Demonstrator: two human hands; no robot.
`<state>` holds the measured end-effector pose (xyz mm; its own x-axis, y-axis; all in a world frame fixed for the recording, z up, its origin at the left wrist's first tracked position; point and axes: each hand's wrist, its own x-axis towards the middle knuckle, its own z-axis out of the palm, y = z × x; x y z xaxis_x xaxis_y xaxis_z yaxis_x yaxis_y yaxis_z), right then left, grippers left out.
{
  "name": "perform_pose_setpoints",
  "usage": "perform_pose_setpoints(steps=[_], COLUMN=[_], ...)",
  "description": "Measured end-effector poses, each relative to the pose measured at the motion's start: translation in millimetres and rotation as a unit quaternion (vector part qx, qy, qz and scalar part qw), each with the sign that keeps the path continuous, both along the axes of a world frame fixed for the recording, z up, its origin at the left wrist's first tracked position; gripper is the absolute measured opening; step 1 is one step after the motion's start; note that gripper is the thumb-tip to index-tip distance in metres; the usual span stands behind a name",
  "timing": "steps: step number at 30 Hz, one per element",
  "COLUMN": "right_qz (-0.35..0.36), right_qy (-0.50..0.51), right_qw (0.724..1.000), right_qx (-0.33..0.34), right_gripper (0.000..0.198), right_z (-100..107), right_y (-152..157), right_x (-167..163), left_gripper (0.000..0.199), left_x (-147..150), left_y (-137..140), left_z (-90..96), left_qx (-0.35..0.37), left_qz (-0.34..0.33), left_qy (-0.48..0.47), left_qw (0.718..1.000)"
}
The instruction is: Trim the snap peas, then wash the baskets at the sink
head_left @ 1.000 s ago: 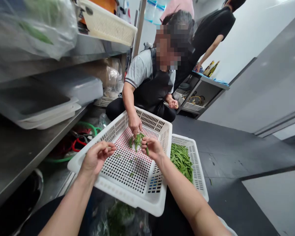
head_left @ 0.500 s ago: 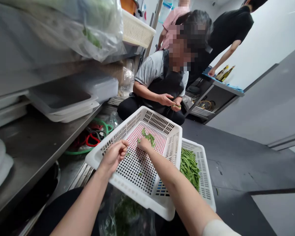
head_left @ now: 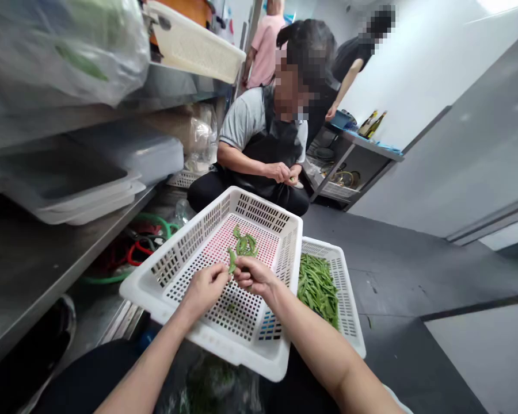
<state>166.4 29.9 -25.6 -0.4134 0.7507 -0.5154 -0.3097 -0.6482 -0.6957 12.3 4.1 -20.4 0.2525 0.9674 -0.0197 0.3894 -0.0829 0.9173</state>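
Note:
Above the white plastic basket (head_left: pixel 259 359), my left hand (head_left: pixel 205 290) and my right hand (head_left: pixel 255 276) meet fingertip to fingertip. Between them is one green pea pod (head_left: pixel 232 260), standing roughly upright. My right fingers pinch it from the right side, and my left thumb and forefinger close on its lower end. Just beyond my hands, a small heap of pea pods (head_left: pixel 246 244) lies on the basket's perforated floor. A second white basket (head_left: pixel 351 287), to the right and partly under the first, holds many long green beans (head_left: pixel 319 287).
Facing me, a co-worker (head_left: pixel 263 126) crouches with both hands together. Steel shelving (head_left: pixel 107 230) with plastic tubs (head_left: pixel 69 178) runs along the left. Scissors with red handles (head_left: pixel 138 252) lie beneath its edge. A plastic bag of greens (head_left: pixel 216 385) sits below the basket.
My right hand has come back from the heap with a pea pod and joined my left hand. The view has shifted slightly. The co-worker's hands have closed together.

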Motion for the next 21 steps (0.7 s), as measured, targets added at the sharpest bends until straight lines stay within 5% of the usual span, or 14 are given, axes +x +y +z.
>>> perform_pose_setpoints(steps=[4, 11, 18, 21], right_qz=[-0.030, -0.017, 0.051, 0.098], right_qy=[-0.038, -0.117, -0.154, -0.104], right_qw=[0.999, 0.991, 0.980, 0.983], right_qx=[-0.021, 0.067, 0.111, 0.114], right_gripper=[0.012, 0.012, 0.006, 0.010], right_z=[-2.4, -0.1, 3.9, 7.9], right_y=[-4.1, -8.5, -8.0, -7.3], right_x=[-5.0, -8.8, -2.1, 6.2], left_gripper=[0.024, 0.019, 0.016, 0.019], left_x=[3.2, 2.2, 1.7, -3.9], left_y=[-4.1, -5.8, -8.2, -5.0], left_z=[3.0, -4.1, -3.7, 4.3], left_qx=[0.064, 0.134, 0.170, 0.124], left_qz=[-0.002, -0.014, -0.066, -0.085], left_qy=[0.076, 0.143, 0.133, 0.056], left_qw=[0.995, 0.981, 0.974, 0.987])
